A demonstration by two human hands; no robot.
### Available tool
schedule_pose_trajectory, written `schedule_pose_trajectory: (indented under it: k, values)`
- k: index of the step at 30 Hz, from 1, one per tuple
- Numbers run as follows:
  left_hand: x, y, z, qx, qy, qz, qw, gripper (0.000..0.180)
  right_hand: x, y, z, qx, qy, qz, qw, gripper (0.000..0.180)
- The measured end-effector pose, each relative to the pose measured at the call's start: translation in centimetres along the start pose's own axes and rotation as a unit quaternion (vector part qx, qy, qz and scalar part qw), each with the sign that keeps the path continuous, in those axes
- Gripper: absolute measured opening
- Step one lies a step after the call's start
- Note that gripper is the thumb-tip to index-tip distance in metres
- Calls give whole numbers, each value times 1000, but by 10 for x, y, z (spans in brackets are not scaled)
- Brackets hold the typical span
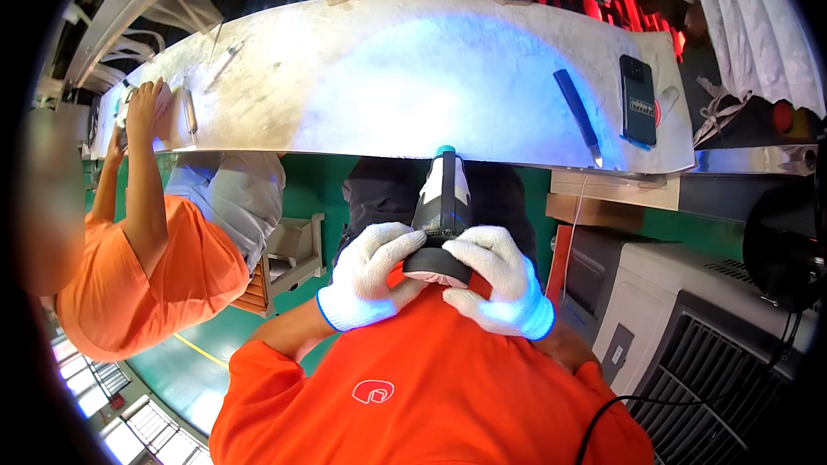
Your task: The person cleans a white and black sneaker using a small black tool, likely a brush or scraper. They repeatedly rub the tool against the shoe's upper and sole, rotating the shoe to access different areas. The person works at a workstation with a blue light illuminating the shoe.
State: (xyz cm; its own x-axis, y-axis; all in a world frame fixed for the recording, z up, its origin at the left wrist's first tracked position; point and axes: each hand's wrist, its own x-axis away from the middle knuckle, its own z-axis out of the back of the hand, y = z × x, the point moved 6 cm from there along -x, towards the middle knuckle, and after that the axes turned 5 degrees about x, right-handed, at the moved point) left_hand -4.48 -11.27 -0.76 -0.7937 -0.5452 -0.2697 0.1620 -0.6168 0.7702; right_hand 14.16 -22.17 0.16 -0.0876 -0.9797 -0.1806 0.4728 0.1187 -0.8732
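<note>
Between my two gloved hands is a black-and-white shoe [445,194] with a teal tip at its far end. Its dark, thick toe end with a pale underside points toward my chest. My left hand [372,271], in a white knit glove, is closed on the left side of that end. On the opposite side my right hand [497,275], gloved alike, has its fingers wrapped against the shoe. The far end of the shoe comes up to the front edge of the worktable [250,112]. Parts of my fingertips are hidden beneath the shoe.
A blue-handled knife-like tool [575,112] and a black phone [637,99] lie on the table's right side. At left, a co-worker in an orange shirt [164,271] handles another shoe [126,108]. A large grey-white machine [689,319] stands at my right.
</note>
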Motion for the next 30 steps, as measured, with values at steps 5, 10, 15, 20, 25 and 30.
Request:
schedule_pose_trajectory:
  k: [5, 10, 15, 20, 25, 30]
  values:
    - [-6, -6, -5, 44, -9, -99, 994, 57, 1, -1, 0, -24, -20, 5, 999, 62]
    - [-14, -23, -8, 92, -3, -95, 991, 59, -6, 15, 3, -61, 42, -59, 996, 56]
    - [-26, -28, -4, 64, -120, -35, 990, 58, -14, 3, 0, -7, 54, 31, 998, 52]
    - [-39, -37, -2, 182, -87, -8, 979, 52, -5, 1, -5, 29, 84, 43, 995, 52]
    - [-37, -31, -2, 152, -117, 20, 981, 55, -8, 5, -2, 14, 96, 33, 995, 53]
    - [-37, -22, -7, 127, -75, -14, 989, 51, -8, 10, 0, -3, 112, 26, 993, 51]
